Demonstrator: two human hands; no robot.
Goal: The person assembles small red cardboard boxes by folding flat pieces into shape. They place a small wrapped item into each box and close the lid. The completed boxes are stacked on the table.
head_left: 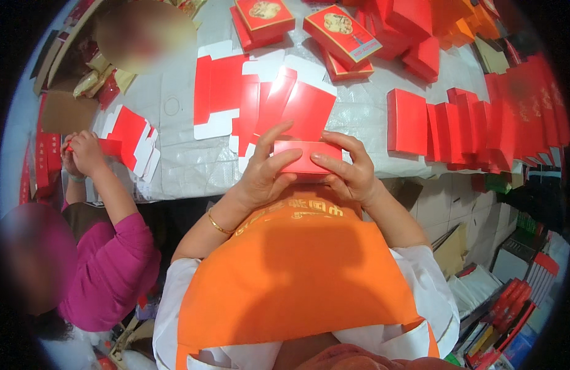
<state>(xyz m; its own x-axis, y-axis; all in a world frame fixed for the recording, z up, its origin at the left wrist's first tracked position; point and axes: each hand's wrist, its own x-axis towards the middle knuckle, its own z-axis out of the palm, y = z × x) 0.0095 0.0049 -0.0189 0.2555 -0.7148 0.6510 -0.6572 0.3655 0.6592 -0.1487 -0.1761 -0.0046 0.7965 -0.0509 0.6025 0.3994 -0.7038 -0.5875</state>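
A small red cardboard box is held upright at the table's front edge, just above my orange apron. My left hand grips its left end, with the thumb across the near face. On the right end, my right hand holds it the same way, thumb on the near face and fingers around the side. Its far side is hidden. Right behind it lie flat red box blanks with white flaps, overlapping one another. Another pair of blanks lies a little to the left.
Folded red boxes stand in a row at the right. Printed red boxes are stacked at the back. On the left, a co-worker in a purple sleeve handles a red piece beside more blanks. A brown carton stands beyond.
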